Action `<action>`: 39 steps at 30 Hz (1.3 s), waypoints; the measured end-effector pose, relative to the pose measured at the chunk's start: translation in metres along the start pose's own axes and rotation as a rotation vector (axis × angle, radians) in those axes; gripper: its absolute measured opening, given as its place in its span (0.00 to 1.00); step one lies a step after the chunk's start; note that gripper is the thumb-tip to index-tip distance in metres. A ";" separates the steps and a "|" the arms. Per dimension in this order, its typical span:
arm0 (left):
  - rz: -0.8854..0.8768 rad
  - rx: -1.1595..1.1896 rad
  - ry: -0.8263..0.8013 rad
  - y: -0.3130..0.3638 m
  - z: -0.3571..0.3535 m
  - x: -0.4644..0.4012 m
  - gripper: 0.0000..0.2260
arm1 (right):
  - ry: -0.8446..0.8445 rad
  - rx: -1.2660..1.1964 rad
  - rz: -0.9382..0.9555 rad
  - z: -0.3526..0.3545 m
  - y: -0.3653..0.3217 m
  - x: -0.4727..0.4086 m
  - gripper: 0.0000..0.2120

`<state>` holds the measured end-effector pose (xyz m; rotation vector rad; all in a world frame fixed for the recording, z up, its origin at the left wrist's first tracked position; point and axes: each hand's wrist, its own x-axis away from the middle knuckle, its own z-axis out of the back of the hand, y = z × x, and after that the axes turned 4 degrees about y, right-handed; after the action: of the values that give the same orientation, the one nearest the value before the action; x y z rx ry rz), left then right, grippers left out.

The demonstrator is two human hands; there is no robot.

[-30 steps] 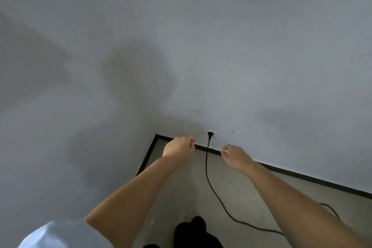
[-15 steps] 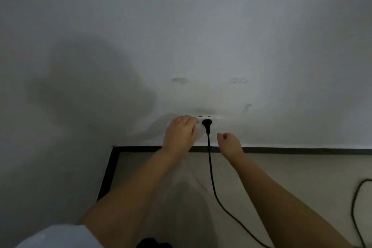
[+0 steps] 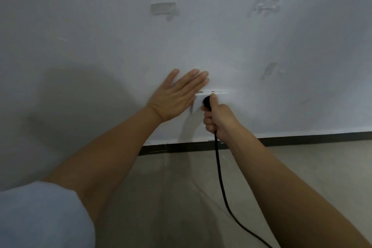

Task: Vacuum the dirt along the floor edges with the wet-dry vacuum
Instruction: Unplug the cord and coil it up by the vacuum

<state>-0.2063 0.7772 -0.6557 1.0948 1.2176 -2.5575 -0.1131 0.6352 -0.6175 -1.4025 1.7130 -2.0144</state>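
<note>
A black plug (image 3: 207, 101) sits in a white wall socket (image 3: 219, 94) low on the white wall. My right hand (image 3: 218, 118) grips the plug, thumb on top, and its black cord (image 3: 220, 177) runs down across the floor toward the lower right. Flat against the wall just left of the socket lies my left hand (image 3: 177, 94), fingers straight and spread, overlapping the socket's left edge. The vacuum itself is out of view.
A dark skirting strip (image 3: 302, 139) runs along the foot of the wall above the grey floor (image 3: 302, 167). Strips of clear tape (image 3: 163, 8) stick to the wall higher up. My light blue sleeve (image 3: 40, 217) fills the lower left corner.
I have moved in close to the wall. My right hand has closed round the plug, and my left hand has flattened against the wall beside the socket.
</note>
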 end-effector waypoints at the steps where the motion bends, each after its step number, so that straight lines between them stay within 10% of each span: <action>1: -0.007 -0.004 0.014 0.001 -0.002 0.000 0.27 | -0.021 -0.022 0.007 0.001 0.002 0.001 0.22; 17: 0.117 0.103 -0.061 0.010 0.014 -0.003 0.24 | 0.076 -0.278 0.071 0.053 0.027 0.027 0.18; 21: 0.361 0.673 -0.297 0.045 0.071 -0.023 0.24 | 0.113 -0.464 0.020 0.045 -0.001 0.061 0.19; 25: 0.934 1.575 -1.018 0.040 0.174 -0.090 0.19 | 0.218 -0.606 0.001 0.046 -0.076 0.121 0.19; 29: 1.215 2.033 -1.168 0.003 0.267 -0.166 0.18 | 0.324 -0.729 0.061 0.061 -0.176 0.193 0.19; 34: 1.042 2.052 -1.069 -0.066 0.341 -0.261 0.15 | 0.445 -0.713 0.117 0.119 -0.287 0.295 0.18; 39: 0.771 1.831 -0.986 -0.123 0.392 -0.366 0.13 | 0.502 0.020 0.057 0.169 -0.321 0.399 0.18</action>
<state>-0.2047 0.5078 -0.1757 -0.0305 -1.6294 -2.2557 -0.0733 0.3732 -0.1475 -0.8710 1.8705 -2.4910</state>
